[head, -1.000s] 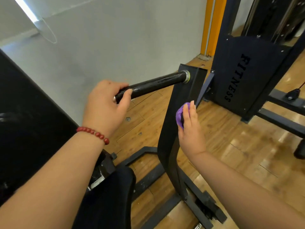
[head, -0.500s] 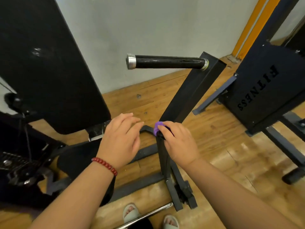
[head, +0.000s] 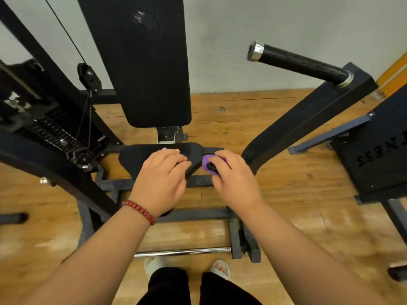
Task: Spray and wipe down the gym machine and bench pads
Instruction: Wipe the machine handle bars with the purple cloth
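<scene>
I stand over a black gym machine. Its upright back pad is straight ahead and the small black seat pad lies below it. My left hand, with a red bead bracelet on the wrist, hovers over the seat pad's right part with fingers loosely bent and nothing in them. My right hand grips a bunched purple cloth just off the seat's right edge, beside the slanted black frame arm. A black grip handle with a chrome end sticks out from that arm's top.
A weight stack with cable and pulley fills the left side. Another black machine's shroud with white lettering stands at the right. Base bars and a chrome rod cross the wooden floor near my sandalled feet.
My view has swung left and down from the handle to the seat. My left hand let go of the handle and dropped over the seat pad; my right hand slid the cloth down the frame arm.
</scene>
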